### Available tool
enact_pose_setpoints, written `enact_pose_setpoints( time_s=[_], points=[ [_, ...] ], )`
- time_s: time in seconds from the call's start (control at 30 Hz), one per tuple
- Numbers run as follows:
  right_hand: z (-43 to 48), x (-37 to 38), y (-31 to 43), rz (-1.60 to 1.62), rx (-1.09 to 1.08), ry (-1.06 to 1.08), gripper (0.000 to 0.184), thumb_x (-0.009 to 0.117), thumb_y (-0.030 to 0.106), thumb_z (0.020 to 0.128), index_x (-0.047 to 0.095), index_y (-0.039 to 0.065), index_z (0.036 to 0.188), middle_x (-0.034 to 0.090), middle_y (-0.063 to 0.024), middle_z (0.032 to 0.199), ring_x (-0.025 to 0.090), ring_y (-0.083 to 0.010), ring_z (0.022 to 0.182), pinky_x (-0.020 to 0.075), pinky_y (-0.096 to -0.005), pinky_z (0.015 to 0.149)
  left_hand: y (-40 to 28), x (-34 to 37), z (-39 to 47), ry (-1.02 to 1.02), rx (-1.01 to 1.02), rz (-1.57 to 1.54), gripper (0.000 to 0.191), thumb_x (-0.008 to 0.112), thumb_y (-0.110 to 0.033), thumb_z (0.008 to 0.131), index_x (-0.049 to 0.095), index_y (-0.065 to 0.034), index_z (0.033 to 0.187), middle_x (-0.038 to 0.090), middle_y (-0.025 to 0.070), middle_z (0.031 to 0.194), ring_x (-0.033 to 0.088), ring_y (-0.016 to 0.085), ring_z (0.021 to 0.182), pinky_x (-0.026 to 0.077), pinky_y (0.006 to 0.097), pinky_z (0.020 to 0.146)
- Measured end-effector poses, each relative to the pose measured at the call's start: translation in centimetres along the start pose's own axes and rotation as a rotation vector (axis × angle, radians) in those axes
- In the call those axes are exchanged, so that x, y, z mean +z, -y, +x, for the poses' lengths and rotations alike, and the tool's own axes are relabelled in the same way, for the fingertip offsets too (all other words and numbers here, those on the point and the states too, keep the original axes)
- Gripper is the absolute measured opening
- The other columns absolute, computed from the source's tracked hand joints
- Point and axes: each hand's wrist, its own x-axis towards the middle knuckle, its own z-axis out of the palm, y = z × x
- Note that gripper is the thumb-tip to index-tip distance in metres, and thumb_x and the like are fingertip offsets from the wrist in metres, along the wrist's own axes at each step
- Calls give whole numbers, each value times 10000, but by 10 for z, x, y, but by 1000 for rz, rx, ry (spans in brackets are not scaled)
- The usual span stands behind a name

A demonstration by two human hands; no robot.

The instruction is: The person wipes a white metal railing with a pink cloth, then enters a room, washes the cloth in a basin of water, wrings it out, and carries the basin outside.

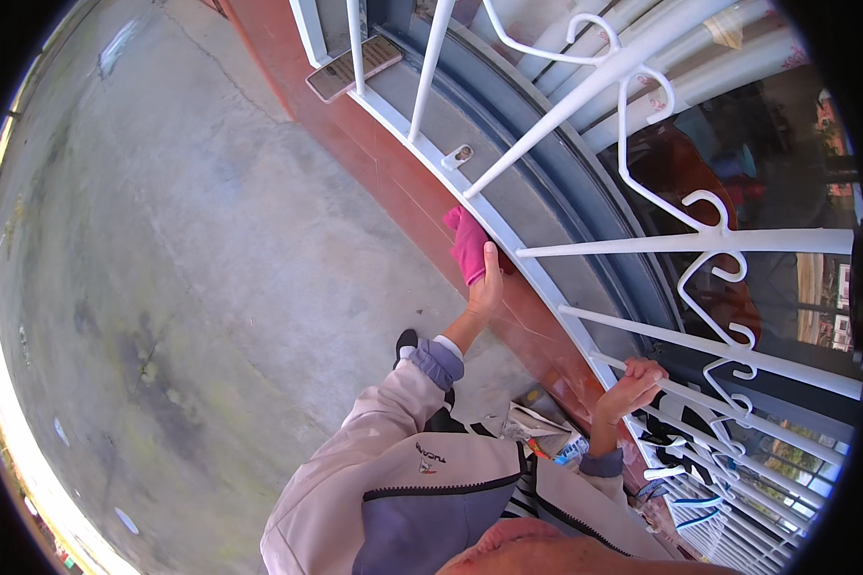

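Observation:
My left hand (pixel 487 277), in the middle of the view, holds a bunched pink cloth (pixel 469 248) against the outer edge of the window grille's white bottom rail (pixel 500 228). The thumb lies along the rail side; part of the cloth is hidden under the hand. Lower right, my right hand (pixel 629 392) has its fingers around a thin white upright bar of the metal window grille (pixel 687 338). Between the hands, more white bars rise from the rail. Behind the grille run a grey sill and the dark window frame (pixel 582 208).
A phone (pixel 331 75) in a pink case lies across the rail and sill at the top. Red wall tiles (pixel 374 154) border the concrete floor (pixel 208 273). Papers and packaging (pixel 539 424) lie low beside my body. Dark and white items (pixel 679 431) are by the bars at right.

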Motion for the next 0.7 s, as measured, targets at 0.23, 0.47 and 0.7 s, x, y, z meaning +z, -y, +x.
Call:
enact_pose_setpoints(
  time_s=[0.23, 0.47, 0.7],
  points=[
    [4, 5, -3, 31, -58, 99, 350, 459, 345, 1075, 331, 111, 849, 302, 1, 721, 275, -118, 659, 316, -306, 626, 27, -21, 115, -278, -64, 48, 779, 342, -657, 1034, 564, 44, 1290, 581, 124, 1198, 536, 205, 1135, 421, 337, 1013],
    [5, -12, -5, 70, -115, 161, 306, 439, 299, 1088, 382, 79, 883, 338, -2, 700, 308, -110, 639, 330, -291, 602, 28, 52, -106, -30, 260, 173, 626, 398, -378, 1089, 268, 4, 1569, 258, 188, 1622, 250, 312, 1498, 206, 384, 1208],
    [12, -14, -12, 88, -183, 256, 284, 420, 286, 1100, 409, 74, 910, 389, -11, 711, 328, -100, 607, 339, -274, 552, 46, 60, -64, -137, 105, -12, 698, 356, -596, 1054, 500, 25, 1339, 625, 156, 1141, 627, 242, 1044, 498, 347, 920]
  ],
)
